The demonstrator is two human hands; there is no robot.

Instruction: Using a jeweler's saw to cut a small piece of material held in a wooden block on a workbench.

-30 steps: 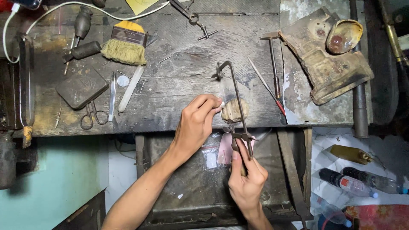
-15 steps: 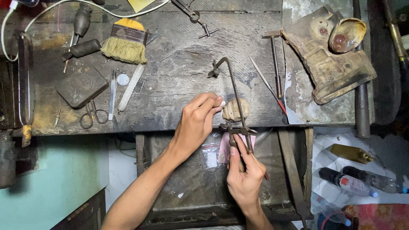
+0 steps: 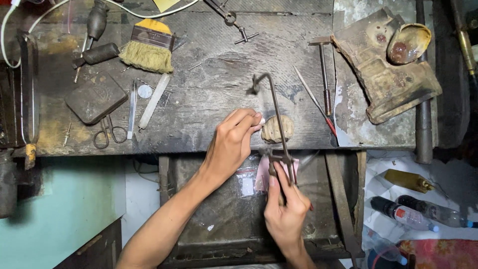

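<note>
Wood, dark and scratched, makes up my workbench (image 3: 209, 74) across the top of the frame. At the upper left lie a yellow brush (image 3: 147, 47) and small scissors (image 3: 110, 132). Near the middle, my left hand (image 3: 231, 144) pinches a tiny pale piece (image 3: 261, 120) against a rough wooden peg (image 3: 277, 128) at the bench edge. Just right of it, my right hand (image 3: 286, 211) is closed tight around the handle of a thin metal saw (image 3: 276, 119), which stands up past the peg. A small hammer (image 3: 323, 74) lies further right.
</note>
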